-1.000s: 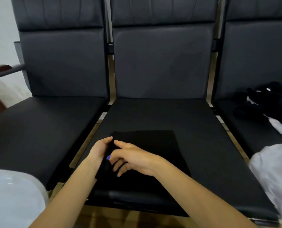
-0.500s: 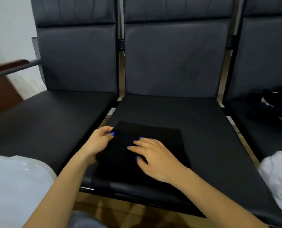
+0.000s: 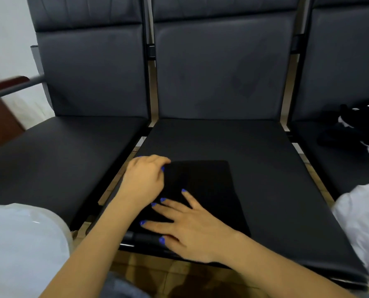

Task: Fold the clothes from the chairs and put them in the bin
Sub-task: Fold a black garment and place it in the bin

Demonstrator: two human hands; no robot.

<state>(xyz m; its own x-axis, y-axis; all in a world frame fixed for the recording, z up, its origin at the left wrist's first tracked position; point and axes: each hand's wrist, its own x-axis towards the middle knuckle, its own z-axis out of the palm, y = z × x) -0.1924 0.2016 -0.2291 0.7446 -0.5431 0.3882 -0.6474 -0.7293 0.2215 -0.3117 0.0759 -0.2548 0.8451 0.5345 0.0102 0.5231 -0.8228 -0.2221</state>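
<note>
While both hands work: a person leans over a row of three dark padded chairs.
Garment: a folded black cloth rectangle (image 3: 203, 190) lies flat at the front of the middle chair's black seat (image 3: 265, 160), its long axis running from the front edge toward the backrest.
Left hand (image 3: 143, 181): fingers curled at the cloth's far-left corner, seemingly pinching the edge.
Right hand (image 3: 187, 226): fingers spread wide and straight, palm pressing the cloth's near-left part.
Key relation: both hands sit on the cloth's left side; its right half lies bare.
Remaining clothes: a black-and-white heap (image 3: 360, 125) on the right chair.
Bin: not recognisable.
</note>
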